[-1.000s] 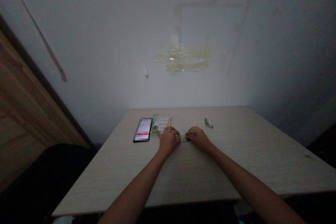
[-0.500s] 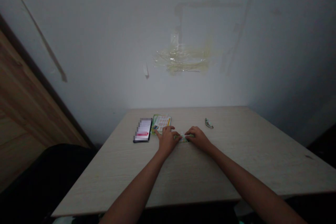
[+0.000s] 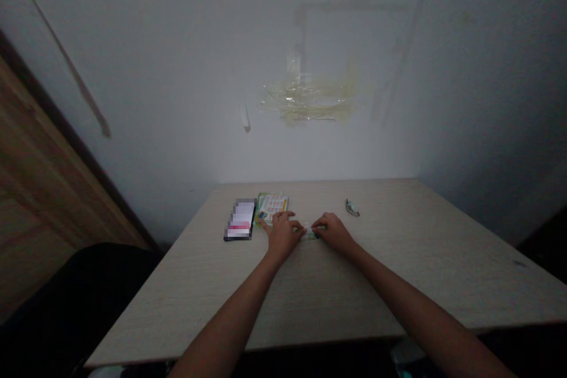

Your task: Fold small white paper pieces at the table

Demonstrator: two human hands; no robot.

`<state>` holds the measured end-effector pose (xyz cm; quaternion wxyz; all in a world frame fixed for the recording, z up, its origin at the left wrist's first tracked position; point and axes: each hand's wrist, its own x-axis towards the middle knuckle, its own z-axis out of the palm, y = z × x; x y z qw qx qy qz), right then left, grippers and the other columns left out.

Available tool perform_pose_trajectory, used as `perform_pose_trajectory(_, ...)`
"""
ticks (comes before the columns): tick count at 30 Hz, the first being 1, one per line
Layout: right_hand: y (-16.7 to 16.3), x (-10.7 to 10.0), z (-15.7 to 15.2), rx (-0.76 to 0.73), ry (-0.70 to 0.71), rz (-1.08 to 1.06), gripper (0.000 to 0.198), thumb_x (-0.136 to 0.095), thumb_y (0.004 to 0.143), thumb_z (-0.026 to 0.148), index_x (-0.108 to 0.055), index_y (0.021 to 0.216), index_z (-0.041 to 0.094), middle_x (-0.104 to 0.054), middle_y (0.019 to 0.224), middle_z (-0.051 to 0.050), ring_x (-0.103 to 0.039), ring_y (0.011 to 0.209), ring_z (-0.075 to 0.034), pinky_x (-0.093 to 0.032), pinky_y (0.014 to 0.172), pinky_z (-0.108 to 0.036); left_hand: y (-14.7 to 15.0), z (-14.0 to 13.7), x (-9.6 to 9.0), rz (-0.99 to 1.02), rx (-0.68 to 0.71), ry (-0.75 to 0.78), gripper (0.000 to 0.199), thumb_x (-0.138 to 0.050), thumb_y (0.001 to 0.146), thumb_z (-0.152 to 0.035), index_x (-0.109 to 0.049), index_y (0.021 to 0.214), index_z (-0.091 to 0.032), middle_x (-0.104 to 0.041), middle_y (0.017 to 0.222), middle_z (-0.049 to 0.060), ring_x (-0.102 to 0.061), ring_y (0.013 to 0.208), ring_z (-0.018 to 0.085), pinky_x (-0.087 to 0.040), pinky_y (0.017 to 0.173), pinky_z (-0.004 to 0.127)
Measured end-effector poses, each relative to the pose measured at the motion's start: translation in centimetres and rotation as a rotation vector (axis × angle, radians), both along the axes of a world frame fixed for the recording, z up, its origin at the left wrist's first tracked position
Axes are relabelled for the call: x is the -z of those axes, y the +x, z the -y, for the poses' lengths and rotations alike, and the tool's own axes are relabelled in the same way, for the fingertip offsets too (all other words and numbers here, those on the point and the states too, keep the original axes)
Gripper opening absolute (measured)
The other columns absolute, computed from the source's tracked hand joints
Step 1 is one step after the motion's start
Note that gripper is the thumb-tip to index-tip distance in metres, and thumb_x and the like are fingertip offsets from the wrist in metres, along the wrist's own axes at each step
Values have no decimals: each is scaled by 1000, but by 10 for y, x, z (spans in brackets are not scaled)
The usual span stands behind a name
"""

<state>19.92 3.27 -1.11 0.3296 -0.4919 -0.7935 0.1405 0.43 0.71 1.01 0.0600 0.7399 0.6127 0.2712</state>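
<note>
Between my two hands, low on the table, lies a small strip of printed paper in white and green; its ends are hidden by my fingers. My left hand pinches its left end with thumb and forefinger, while the other fingers reach out over the edge of a printed card stack. My right hand is closed on the right end, fingertips drawn together. The two hands are only a short gap apart.
A phone with a lit screen lies left of the printed cards. Farther right is a small folded paper piece. The wooden table meets a wall bearing clear tape. A black chair back stands at left.
My right fingertips have shifted very slightly on the paper strip, and less green shows beside them. Both hands otherwise stay in place; the phone and cards have not moved.
</note>
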Motion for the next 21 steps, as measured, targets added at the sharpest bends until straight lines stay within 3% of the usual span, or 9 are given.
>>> perform_pose_trajectory(12, -4, -2, 3, 40, -9, 5, 14, -63, 81, 27, -75, 84, 20, -69, 87, -6, -58, 93, -21, -41, 85, -32, 2, -2, 2, 32, -16, -25, 8, -72, 76, -39, -74, 79, -32, -59, 131, -2, -37, 130, 31, -8, 110, 69)
perform_pose_trajectory(17, -5, -3, 4, 40, -14, 14, 13, -62, 82, 25, -74, 84, 20, -68, 87, -6, -57, 92, -21, -41, 85, -31, 0, -3, 6, 13, 4, -17, 12, -71, 77, -40, -73, 86, -32, -58, 132, 0, -36, 131, 33, -6, 109, 71)
perform_pose_trajectory(21, -5, 0, 3, 40, -4, 9, 13, -62, 83, 23, -71, 91, 19, -66, 89, -5, -56, 93, -21, -40, 85, -31, 0, -1, 6, -9, 17, -5, 22, -70, 78, -39, -71, 100, -39, -56, 135, -1, -34, 133, 33, -2, 109, 73)
